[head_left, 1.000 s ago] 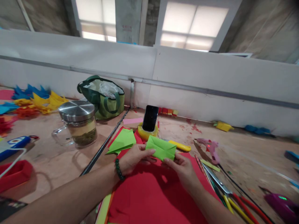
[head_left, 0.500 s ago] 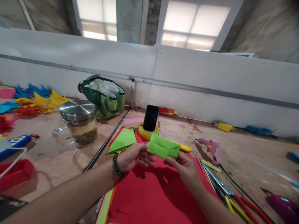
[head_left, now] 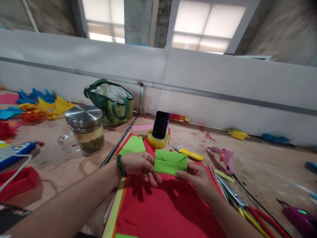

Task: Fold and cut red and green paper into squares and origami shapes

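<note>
A folded green paper (head_left: 170, 162), shaped like a small envelope with creased diagonal flaps, is held up over a large red sheet (head_left: 168, 205). My right hand (head_left: 195, 175) pinches its right end, thumb in front and fingers behind. At the left end, my left hand (head_left: 142, 165) grips the edge between thumb and forefinger, its other fingers loosely curled below. A green bead bracelet (head_left: 121, 166) circles my left wrist. Behind that hand lie more green papers (head_left: 132, 145).
A phone (head_left: 160, 125) leans upright on a yellow tape roll (head_left: 156, 141). To the right are a yellow utility knife (head_left: 192, 154), a pink glue gun (head_left: 224, 157) and scissors (head_left: 232, 191). A lidded glass mug (head_left: 86, 132) and green bag (head_left: 116, 109) stand left.
The green paper has been lowered and levelled, moving slightly left. My left thumb and forefinger now close on its left end, where the hand was more open before.
</note>
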`<state>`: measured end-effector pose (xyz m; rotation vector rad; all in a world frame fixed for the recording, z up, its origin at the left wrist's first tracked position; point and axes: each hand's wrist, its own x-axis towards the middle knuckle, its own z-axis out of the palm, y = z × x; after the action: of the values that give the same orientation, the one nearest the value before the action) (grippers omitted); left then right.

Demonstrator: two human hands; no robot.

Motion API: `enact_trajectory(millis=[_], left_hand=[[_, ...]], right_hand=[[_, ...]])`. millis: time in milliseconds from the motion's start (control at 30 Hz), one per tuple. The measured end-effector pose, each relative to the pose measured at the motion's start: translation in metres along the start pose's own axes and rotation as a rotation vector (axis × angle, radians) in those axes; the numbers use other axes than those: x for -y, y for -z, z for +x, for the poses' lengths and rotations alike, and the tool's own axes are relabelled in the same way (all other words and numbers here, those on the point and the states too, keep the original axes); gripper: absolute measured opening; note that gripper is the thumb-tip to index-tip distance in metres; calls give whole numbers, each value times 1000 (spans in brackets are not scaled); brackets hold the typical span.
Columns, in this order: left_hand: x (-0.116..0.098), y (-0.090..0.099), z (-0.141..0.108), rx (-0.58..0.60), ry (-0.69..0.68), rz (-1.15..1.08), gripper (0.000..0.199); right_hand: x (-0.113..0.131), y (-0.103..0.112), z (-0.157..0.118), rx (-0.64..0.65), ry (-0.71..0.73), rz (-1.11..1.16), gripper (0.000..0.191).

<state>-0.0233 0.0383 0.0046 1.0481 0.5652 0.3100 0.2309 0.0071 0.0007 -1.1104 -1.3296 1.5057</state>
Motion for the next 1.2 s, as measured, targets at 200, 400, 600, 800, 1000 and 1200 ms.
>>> enact_trajectory(millis=[200, 400, 600, 800, 1000, 1200], left_hand=[[0, -1, 3, 7, -92, -32, 33], [14, -27, 22, -373, -172, -48, 55], [17, -29, 29, -510, -200, -193, 46], [12, -24, 25, -530, -238, -235, 44], [14, -32, 28, -564, -294, -203, 51], [14, -35, 29, -596, -324, -175, 55]], right_hand=[[0, 3, 3, -60, -34, 47, 35], [-5, -5, 4, -7, -3, -9, 38], [1, -12, -4, -105, 118, -45, 60], [-1, -10, -4, -93, 188, -42, 36], [-7, -4, 3, -56, 153, -50, 30], [-5, -6, 1, -150, 60, 13, 34]])
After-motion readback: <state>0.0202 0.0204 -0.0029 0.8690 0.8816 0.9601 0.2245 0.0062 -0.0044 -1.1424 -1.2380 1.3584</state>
